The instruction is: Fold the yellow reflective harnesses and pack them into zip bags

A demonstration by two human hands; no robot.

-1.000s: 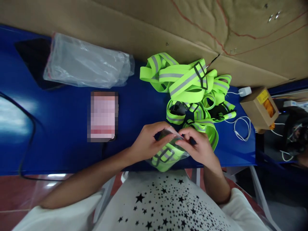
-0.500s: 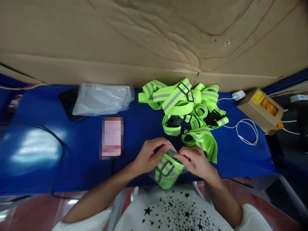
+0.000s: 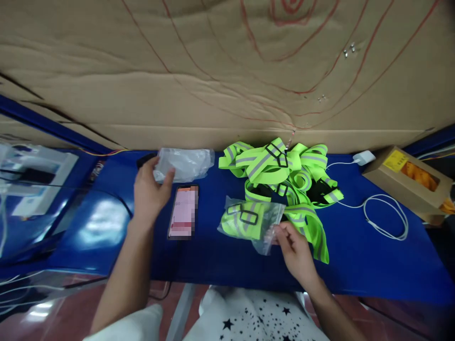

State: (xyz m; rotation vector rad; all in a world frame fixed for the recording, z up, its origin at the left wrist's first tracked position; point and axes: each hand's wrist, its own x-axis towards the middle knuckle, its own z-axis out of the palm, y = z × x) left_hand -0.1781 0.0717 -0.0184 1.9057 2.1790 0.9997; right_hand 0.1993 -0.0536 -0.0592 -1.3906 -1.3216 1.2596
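Observation:
My right hand (image 3: 292, 246) pinches the edge of a clear zip bag (image 3: 269, 237), which holds a rolled neon-green reflective strap (image 3: 249, 222) with a black buckle. At the left end of the clear plastic bags (image 3: 186, 163) is my left hand (image 3: 151, 187), thumb and fingers apart, nothing visibly held. Whether its fingertips touch the bags I cannot tell. Behind the filled bag lies a tangled heap of neon-green reflective straps (image 3: 266, 163) with grey stripes and black buckles. A phone (image 3: 183, 213) with a lit, blurred screen lies between my hands.
A cardboard wall (image 3: 213, 104) with red drawn lines rises behind the blue table (image 3: 213, 265). To the right are a coiled white cable (image 3: 386, 217), a white plug (image 3: 364, 157) and a brown box (image 3: 400, 177) with orange contents. A dark object (image 3: 144, 161) is partly under the plastic bags.
My left hand has left the filled bag and moved left to the clear plastic bags. My right hand has carried the filled bag forward over the table. The view has shifted.

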